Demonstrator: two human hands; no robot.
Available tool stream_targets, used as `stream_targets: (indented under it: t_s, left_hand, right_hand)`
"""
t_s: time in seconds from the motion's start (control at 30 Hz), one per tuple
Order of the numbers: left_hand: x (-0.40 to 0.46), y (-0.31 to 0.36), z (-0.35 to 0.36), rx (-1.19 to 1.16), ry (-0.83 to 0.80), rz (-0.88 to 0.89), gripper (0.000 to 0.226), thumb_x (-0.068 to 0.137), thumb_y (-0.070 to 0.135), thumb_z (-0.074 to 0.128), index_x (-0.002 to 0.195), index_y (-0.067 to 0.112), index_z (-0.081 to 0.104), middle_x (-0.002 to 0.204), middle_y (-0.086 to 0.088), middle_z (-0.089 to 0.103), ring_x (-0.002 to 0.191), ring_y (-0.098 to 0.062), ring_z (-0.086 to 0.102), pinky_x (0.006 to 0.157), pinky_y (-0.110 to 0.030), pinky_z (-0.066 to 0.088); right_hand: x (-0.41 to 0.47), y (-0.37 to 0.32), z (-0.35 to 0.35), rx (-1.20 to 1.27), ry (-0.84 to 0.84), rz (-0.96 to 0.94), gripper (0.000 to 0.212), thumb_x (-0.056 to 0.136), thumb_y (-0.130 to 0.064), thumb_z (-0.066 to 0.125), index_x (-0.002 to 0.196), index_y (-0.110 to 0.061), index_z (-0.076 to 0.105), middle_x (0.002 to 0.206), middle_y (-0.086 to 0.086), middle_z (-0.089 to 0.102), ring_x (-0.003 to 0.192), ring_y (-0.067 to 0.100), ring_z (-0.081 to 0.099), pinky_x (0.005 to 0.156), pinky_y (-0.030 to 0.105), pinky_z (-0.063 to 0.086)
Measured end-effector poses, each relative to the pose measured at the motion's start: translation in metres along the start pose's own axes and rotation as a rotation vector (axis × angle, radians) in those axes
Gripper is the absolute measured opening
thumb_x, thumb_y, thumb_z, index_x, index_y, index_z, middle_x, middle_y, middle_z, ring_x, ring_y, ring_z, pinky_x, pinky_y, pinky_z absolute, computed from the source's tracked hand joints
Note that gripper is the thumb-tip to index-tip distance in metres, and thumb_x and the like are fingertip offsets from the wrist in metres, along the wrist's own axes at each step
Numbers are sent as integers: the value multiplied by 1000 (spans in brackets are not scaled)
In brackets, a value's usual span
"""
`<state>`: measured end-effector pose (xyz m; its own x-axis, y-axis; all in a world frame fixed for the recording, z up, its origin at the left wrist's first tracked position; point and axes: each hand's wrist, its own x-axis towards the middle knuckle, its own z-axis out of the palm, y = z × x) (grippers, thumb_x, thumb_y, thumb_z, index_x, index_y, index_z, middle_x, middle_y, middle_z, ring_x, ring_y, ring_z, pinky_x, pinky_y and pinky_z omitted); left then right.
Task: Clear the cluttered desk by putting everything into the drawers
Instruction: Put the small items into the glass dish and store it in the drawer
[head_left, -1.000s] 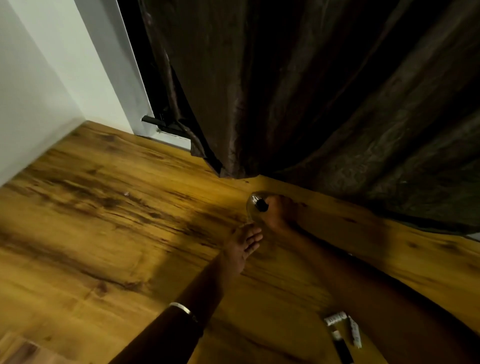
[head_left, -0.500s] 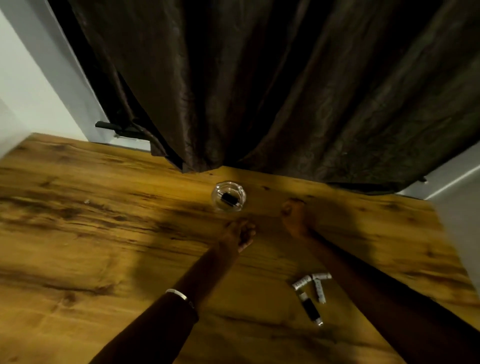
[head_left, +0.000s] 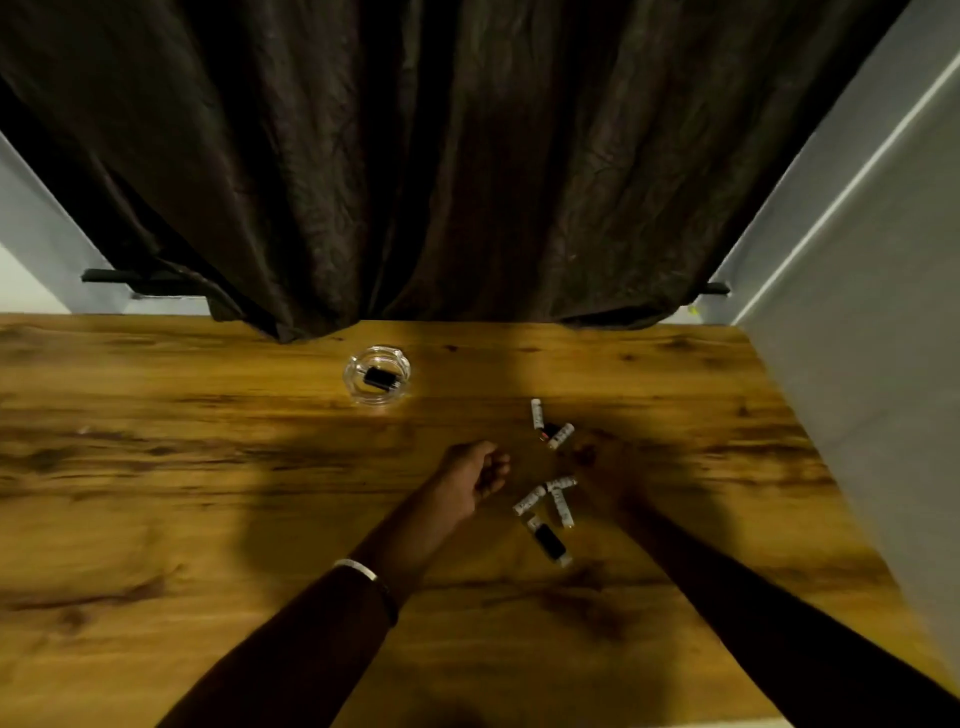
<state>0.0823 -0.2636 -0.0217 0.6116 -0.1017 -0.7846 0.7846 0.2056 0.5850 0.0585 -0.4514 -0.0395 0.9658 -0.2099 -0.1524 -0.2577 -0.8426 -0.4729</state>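
Left hand (head_left: 475, 475) loosely curled, holding nothing, hovering beside scattered white tubes (head_left: 558, 501) on bench (head_left: 156, 467), likely to gather them. Right hand (head_left: 587, 454) blurred, grip unclear. Glass dish (head_left: 377, 374) sits apart.

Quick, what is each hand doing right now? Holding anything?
Left hand: fingers loosely curled, holding nothing, above the desk.
Right hand: dark and blurred near the small white tubes; cannot be told.

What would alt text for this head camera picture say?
A person's left hand, fingers loosely curled, hovers over a wooden desk beside scattered small white tubes and a black one. A glass ashtray holding a small black item sits before dark curtains.
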Motion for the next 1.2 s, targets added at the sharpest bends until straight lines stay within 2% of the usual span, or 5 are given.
stream_targets:
  t_s: [0.2, 0.37, 0.77, 0.9, 1.2]
  left_hand:
    - [-2, -10, 14, 33, 3, 47, 14, 96, 17, 51, 88, 10, 59, 81, -4, 64, 72, -14, 60, 67, -28, 49]
    - [-5, -20, 13, 33, 13, 49, 15, 96, 17, 52, 84, 11, 59, 81, -5, 63, 70, -15, 58, 62, -27, 49]
    - [-17, -37, -5, -1, 11, 41, 10, 95, 17, 53, 92, 12, 61, 82, -5, 64, 72, -15, 59, 65, -28, 48]
    - [-18, -45, -9, -40, 26, 41, 18, 98, 19, 48, 87, 10, 60, 80, -7, 63, 70, -17, 59, 62, -29, 48]
    - [-25, -42, -13, 49, 49, 15, 33, 98, 34, 45, 81, 9, 57, 74, -10, 59, 61, -21, 54, 49, -26, 42]
  right_hand:
    - [-48, -6, -18, 65, -117, -46, 16, 95, -22, 52, 104, -17, 64, 106, 2, 64, 89, 13, 55, 78, 30, 45]
    - [-65, 6, 3, -45, -92, -92, 35, 83, -57, 47, 76, -25, 59, 82, -5, 59, 69, 11, 58, 57, 25, 41]
    - [-75, 11, 42, -155, -180, -60, 71, 69, -79, 35, 108, -27, 63, 107, -3, 61, 95, 18, 62, 76, 34, 53]
    - [-84, -16, 26, 61, -65, 18, 26, 86, -49, 56, 81, -27, 69, 70, -16, 60, 55, -6, 51, 49, 16, 37]
    - [-72, -66, 13, 224, -112, -94, 27, 92, -39, 54, 70, -29, 66, 70, -10, 61, 68, 5, 58, 62, 19, 41]
